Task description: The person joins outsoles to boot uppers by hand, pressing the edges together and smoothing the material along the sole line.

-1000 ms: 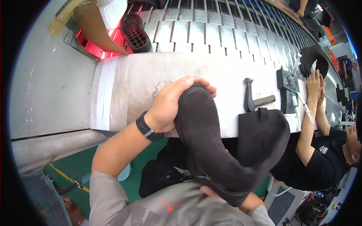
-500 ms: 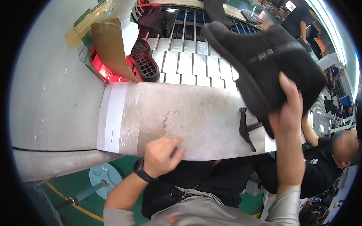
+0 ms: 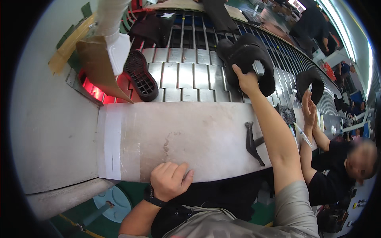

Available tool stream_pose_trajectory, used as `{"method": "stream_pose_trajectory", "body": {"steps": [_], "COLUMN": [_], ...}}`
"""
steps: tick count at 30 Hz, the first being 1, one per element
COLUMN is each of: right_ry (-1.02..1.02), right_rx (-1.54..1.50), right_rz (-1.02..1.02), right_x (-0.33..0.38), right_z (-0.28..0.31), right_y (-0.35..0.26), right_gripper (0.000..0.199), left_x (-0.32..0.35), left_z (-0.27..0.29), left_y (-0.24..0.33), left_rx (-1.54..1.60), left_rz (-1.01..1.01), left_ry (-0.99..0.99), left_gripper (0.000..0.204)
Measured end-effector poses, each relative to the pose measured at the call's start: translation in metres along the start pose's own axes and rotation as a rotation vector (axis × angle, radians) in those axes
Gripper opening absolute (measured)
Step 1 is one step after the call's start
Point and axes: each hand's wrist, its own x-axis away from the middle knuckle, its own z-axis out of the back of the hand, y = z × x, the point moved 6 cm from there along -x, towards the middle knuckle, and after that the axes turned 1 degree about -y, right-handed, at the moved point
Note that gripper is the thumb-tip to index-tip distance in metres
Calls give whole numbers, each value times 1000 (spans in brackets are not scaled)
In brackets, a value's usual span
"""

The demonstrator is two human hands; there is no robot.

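Observation:
My right hand (image 3: 248, 82) is stretched out over the slatted metal conveyor, its fingers closed on a black boot (image 3: 243, 51) and the thumb showing on the near side. The boot's open top faces right, and how firmly its base rests on the slats cannot be made out. My left hand (image 3: 170, 181), with a dark band at the wrist, lies curled into a loose fist at the near edge of the pale work table (image 3: 198, 135). Nothing shows in it. A black hammer (image 3: 252, 144) lies on the table below my right forearm.
A black shoe sole (image 3: 141, 75) lies on the conveyor (image 3: 190, 75) beside a brown cardboard flap (image 3: 97, 65) and red-lit opening. On the right, a co-worker's hands (image 3: 309, 109) are near another black boot (image 3: 311, 83). A white pen-like tool (image 3: 302, 134) is close to that person's arm.
My right hand has carried the boot from above the table's right side forward and left to the conveyor, turning it. My left hand stays near the table edge, its fingers curled more.

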Motion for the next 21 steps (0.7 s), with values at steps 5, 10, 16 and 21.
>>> {"method": "stream_pose_trajectory", "body": {"steps": [5,10,16,21], "right_ry": [-207,-266,-261,-351], "right_rx": [305,153,-49,20], "right_rz": [-157,-50,86,107], "right_x": [27,104,142,144], "right_z": [19,43,55,55], "right_y": [-20,-43,-36,-40], "right_gripper": [82,55,41,42], "left_x": [-1,-4,-7,-3], "left_z": [-3,-7,-9,-11], "left_y": [1,1,2,3], "left_rx": [-43,-74,-134,-164], "left_rz": [-20,-12,17,81], "left_ry": [-26,-1,21,3], "left_gripper": [22,21,17,16]}}
